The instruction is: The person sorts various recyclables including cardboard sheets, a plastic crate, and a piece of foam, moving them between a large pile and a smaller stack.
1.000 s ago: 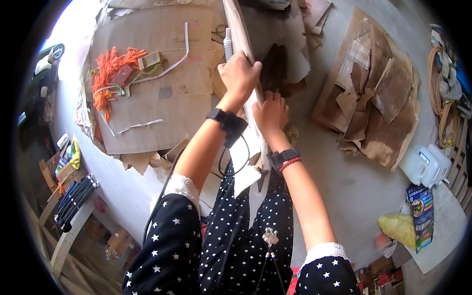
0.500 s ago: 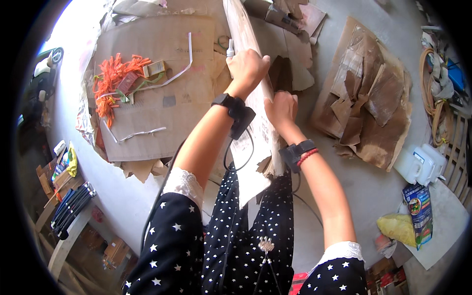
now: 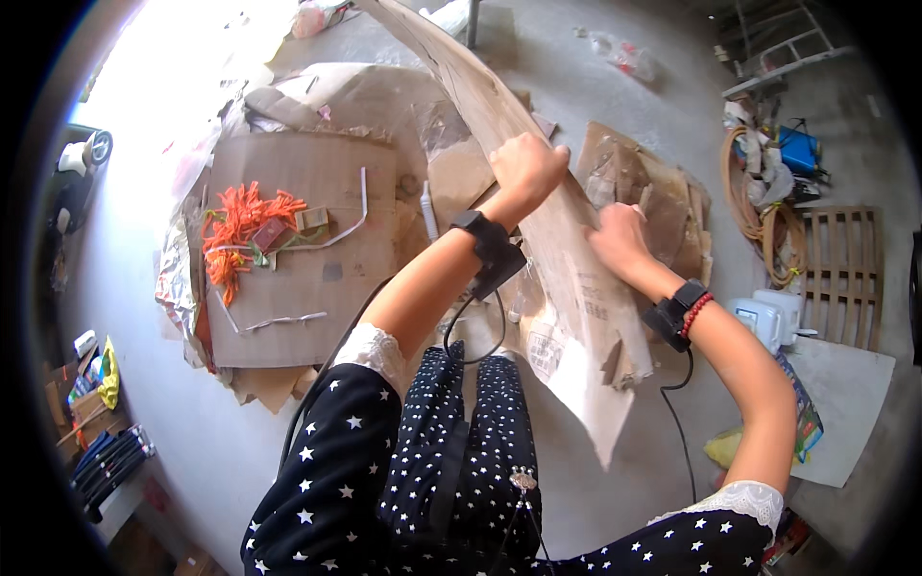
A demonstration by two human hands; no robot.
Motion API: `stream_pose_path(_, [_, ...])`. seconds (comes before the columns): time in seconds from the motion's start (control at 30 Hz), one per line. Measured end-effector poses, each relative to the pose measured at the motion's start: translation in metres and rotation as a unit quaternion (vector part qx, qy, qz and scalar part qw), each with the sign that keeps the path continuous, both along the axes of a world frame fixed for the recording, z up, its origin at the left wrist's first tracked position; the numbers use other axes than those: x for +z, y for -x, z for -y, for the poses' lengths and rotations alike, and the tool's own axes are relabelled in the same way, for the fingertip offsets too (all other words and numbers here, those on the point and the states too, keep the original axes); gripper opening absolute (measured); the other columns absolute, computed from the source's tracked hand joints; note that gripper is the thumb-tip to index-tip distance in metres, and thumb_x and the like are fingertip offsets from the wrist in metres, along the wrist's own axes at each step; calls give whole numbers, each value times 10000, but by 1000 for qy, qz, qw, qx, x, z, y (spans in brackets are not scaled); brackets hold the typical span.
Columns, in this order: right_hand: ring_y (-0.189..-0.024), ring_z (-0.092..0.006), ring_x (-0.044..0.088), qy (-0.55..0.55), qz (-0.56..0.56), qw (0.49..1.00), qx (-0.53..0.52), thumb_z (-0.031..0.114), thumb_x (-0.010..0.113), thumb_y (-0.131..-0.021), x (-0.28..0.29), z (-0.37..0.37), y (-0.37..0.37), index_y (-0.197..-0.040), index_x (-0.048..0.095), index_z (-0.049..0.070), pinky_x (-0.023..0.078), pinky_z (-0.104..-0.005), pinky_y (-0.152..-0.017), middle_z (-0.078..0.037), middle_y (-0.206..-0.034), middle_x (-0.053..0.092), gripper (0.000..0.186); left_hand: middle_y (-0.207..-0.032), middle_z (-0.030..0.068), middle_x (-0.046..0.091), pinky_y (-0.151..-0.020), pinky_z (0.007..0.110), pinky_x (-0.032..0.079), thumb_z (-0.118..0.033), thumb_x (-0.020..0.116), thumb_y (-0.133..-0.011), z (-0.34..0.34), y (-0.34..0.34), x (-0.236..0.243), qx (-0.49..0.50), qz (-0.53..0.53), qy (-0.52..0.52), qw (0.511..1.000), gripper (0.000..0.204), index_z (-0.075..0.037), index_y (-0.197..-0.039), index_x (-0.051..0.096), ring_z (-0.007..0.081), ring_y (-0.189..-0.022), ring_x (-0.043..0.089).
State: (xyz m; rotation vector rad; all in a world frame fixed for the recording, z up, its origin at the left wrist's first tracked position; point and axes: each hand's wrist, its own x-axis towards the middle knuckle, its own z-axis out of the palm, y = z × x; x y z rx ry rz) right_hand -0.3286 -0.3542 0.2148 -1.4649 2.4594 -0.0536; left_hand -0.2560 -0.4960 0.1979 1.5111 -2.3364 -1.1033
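Observation:
My left hand [image 3: 528,168] is closed on the upper edge of a long, creased brown cardboard sheet [image 3: 576,298], raised and slanting from the top centre down toward my legs. My right hand [image 3: 622,235] grips the same sheet farther down and to the right, fingers curled over its edge. Left of them lies a flat cardboard pile [image 3: 298,355] with a tangle of orange strings [image 3: 230,240], small boxes [image 3: 310,219] and thin white straps [image 3: 363,202] on top. A white tube [image 3: 428,209] lies at that pile's right side, near my left wrist.
Torn cardboard [image 3: 672,192] lies behind my right hand. At the right are hose coils [image 3: 744,202], a slatted wooden panel [image 3: 840,278], white jugs [image 3: 768,322] and a pale board [image 3: 845,403]. A ladder [image 3: 778,48] is at the top right, dark rods [image 3: 101,475] at the lower left.
Both hands have moved to the right with the sheet, whose lower part has swung rightward, away from my legs. The view has shifted, showing more floor at the top.

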Motion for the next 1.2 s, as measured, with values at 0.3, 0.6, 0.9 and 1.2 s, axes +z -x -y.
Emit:
stream_pose_path(0.3, [-719, -314, 569, 9, -185, 982, 27, 201, 581, -628, 135, -74, 91, -641, 609, 4, 395, -368, -743, -188, -701, 584, 199, -634, 127, 605, -798, 357, 351, -339, 490, -619, -59, 98, 108, -45, -100, 19, 994, 330, -38, -540, 600, 290, -713, 574])
stream_pose_path(0.6, [-721, -357, 571, -12, -252, 966, -53, 189, 589, -612, 233, -205, 204, -683, 597, -12, 461, -408, -637, -204, -708, 577, 213, -548, 95, 588, -724, 326, 397, -319, 469, -621, -181, 244, 177, -156, -234, -17, 959, 323, -40, -511, 590, 254, -645, 583])
stream_pose_path(0.9, [-676, -349, 568, -4, -367, 925, -104, 173, 603, -622, 302, -354, 334, -663, 587, -12, 456, -397, -619, -197, -665, 566, 190, -469, 25, 562, -552, 246, 439, -316, 509, -641, -325, 414, 239, -242, -354, -88, 899, 312, -68, -467, 587, 147, -509, 553])
stream_pose_path(1.2, [-569, -239, 598, -41, -382, 881, -275, 229, 559, -716, 334, -427, 363, -848, 622, 103, 451, -314, -449, -128, -724, 628, 193, -515, 36, 555, -530, 261, 433, -297, 515, -686, -409, 501, 275, -363, -481, -184, 776, 290, -63, -532, 590, 144, -520, 541])
